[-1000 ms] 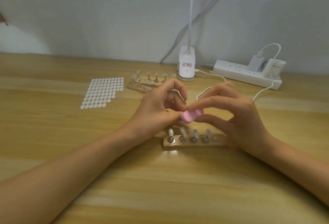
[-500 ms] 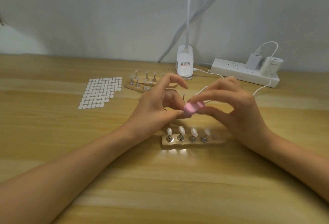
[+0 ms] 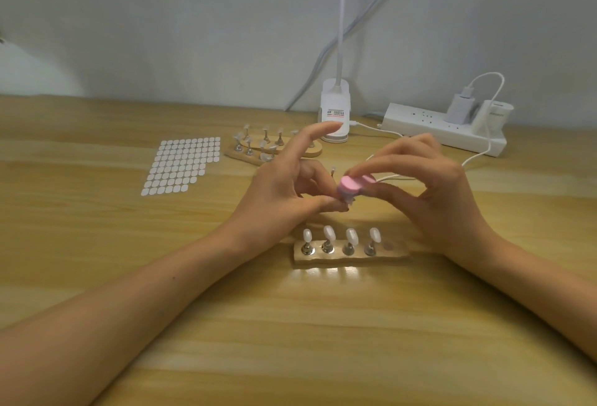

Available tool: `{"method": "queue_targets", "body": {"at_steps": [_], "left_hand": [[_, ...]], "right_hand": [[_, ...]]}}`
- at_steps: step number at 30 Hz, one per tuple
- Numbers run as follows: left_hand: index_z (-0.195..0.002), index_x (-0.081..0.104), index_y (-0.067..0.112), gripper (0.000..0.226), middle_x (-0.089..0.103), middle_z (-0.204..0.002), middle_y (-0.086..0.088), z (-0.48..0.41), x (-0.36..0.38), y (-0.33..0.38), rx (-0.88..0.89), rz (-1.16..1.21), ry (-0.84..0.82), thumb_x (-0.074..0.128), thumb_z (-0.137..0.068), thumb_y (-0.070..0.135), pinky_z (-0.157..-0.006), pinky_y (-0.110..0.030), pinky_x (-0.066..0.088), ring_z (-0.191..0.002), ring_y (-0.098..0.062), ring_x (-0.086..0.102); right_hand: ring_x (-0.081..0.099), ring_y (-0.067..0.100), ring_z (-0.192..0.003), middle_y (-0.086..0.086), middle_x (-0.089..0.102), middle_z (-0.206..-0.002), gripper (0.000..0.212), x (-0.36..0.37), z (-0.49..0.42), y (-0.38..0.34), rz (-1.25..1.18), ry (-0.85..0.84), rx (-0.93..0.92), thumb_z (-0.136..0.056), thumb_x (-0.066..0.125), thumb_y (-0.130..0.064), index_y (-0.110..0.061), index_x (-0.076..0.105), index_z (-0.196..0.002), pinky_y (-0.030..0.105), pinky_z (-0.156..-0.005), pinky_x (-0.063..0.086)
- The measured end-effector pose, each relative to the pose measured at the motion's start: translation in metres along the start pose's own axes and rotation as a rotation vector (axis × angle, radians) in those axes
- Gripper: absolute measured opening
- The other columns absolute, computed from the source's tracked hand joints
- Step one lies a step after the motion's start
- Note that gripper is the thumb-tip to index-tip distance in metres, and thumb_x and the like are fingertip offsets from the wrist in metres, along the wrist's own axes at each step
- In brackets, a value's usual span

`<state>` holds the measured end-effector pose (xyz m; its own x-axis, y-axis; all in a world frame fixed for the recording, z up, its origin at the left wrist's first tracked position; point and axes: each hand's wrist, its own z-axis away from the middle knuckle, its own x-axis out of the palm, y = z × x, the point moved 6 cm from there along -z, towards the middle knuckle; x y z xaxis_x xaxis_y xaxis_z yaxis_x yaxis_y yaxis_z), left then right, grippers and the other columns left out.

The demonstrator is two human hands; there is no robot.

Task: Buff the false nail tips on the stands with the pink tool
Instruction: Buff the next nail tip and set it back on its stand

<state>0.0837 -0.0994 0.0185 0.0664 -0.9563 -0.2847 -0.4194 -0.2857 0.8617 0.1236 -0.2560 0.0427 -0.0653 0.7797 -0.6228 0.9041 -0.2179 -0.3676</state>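
My right hand (image 3: pixel 429 192) pinches a small pink buffing tool (image 3: pixel 350 185) between thumb and fingers. My left hand (image 3: pixel 284 192) pinches a small nail tip stand peg (image 3: pixel 348 201) just under the pink tool, index finger raised. The tool touches the tip held there. Below both hands lies a wooden stand (image 3: pixel 352 255) with several white nail tips (image 3: pixel 329 232) upright on metal pegs; its rightmost slot is bare.
Another wooden stand (image 3: pixel 255 150) with nail tips sits behind my left hand. A sheet of white adhesive dots (image 3: pixel 184 165) lies to the left. A white lamp clamp (image 3: pixel 336 115), a power strip (image 3: pixel 442 127) and a white cable (image 3: pixel 478 155) are at the back.
Both hands stay together above the stand. The pink tool has shifted slightly on the held tip, and my left index finger has lifted higher.
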Motion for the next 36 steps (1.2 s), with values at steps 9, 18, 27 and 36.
{"method": "queue_targets", "body": {"at_steps": [9, 18, 27, 36], "left_hand": [[-0.148, 0.042, 0.020, 0.084, 0.072, -0.074, 0.001, 0.000, 0.000, -0.001, 0.003, 0.019, 0.010, 0.080, -0.078, -0.007, -0.078, -0.021, 0.056, -0.081, -0.018, 0.075], [-0.143, 0.046, 0.021, 0.077, 0.072, -0.073, 0.001, 0.000, -0.001, -0.002, 0.010, 0.041, 0.002, 0.079, -0.079, -0.006, -0.070, -0.016, 0.052, -0.081, -0.020, 0.075], [-0.143, 0.047, 0.023, 0.075, 0.071, -0.073, 0.002, -0.001, 0.000, -0.002, -0.015, -0.003, -0.004, 0.081, -0.080, 0.000, -0.066, -0.031, 0.057, -0.082, -0.016, 0.075], [-0.139, 0.049, 0.024, 0.072, 0.072, -0.075, -0.005, 0.000, -0.001, -0.002, -0.060, -0.005, 0.027, 0.078, -0.080, -0.005, -0.080, -0.056, 0.059, -0.082, -0.026, 0.074]], "right_hand": [[0.054, 0.021, -0.090, -0.002, 0.070, -0.093, 0.018, -0.002, 0.000, 0.002, -0.030, 0.021, 0.034, -0.084, 0.068, -0.033, -0.028, 0.071, -0.101, 0.034, -0.082, 0.041], [0.054, 0.024, -0.090, -0.001, 0.068, -0.092, 0.020, 0.003, 0.002, -0.004, -0.044, -0.013, -0.007, -0.082, 0.072, -0.031, -0.026, 0.074, -0.101, 0.031, -0.082, 0.042], [0.055, 0.029, -0.090, 0.000, 0.068, -0.091, 0.018, 0.004, 0.002, -0.001, -0.079, -0.005, -0.003, -0.084, 0.069, -0.031, -0.029, 0.071, -0.102, 0.032, -0.082, 0.043], [0.054, 0.022, -0.092, -0.002, 0.068, -0.093, 0.019, 0.001, 0.002, 0.004, -0.062, 0.029, 0.046, -0.085, 0.067, -0.036, -0.031, 0.070, -0.103, 0.035, -0.082, 0.043]]}}
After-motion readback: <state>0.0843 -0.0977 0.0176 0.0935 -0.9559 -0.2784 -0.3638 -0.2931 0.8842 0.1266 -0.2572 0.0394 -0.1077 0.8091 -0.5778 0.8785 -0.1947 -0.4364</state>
